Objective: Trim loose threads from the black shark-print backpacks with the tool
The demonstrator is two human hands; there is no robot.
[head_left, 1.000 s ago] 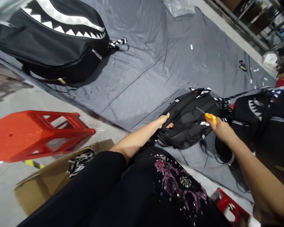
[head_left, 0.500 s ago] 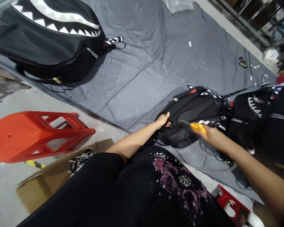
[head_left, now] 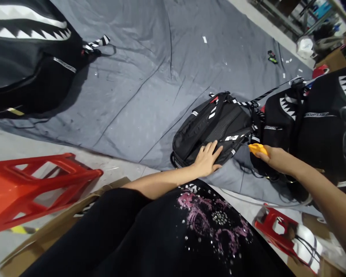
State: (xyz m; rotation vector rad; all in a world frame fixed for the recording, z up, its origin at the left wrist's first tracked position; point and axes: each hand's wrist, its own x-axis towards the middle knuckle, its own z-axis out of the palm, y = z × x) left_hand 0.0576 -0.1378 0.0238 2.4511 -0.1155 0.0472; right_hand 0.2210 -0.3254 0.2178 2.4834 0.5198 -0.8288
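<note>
A black backpack (head_left: 187,134) lies on the grey sheet, its strap side up, with black-and-white striped straps at its far right end. My left hand (head_left: 206,157) rests on its near side, fingers spread and nothing gripped. My right hand (head_left: 273,156) is closed around an orange-handled tool (head_left: 256,148) just right of the backpack. A thin dark shaft or blade points from the handle left toward the backpack; its exact kind is unclear. Right of it sit more black backpacks (head_left: 320,127) with white shark teeth.
A large shark-mouth backpack (head_left: 25,73) is at upper left on the grey sheet (head_left: 144,111). An orange-red stool (head_left: 54,173) and a cardboard box (head_left: 43,238) stand at lower left. Another red stool (head_left: 276,231) is at lower right. Paper scraps (head_left: 205,39) lie farther back.
My left hand has gone from pinching the backpack's left edge to lying spread on its near side. My right hand has drawn the tool away to the right. The view has shifted rightward.
</note>
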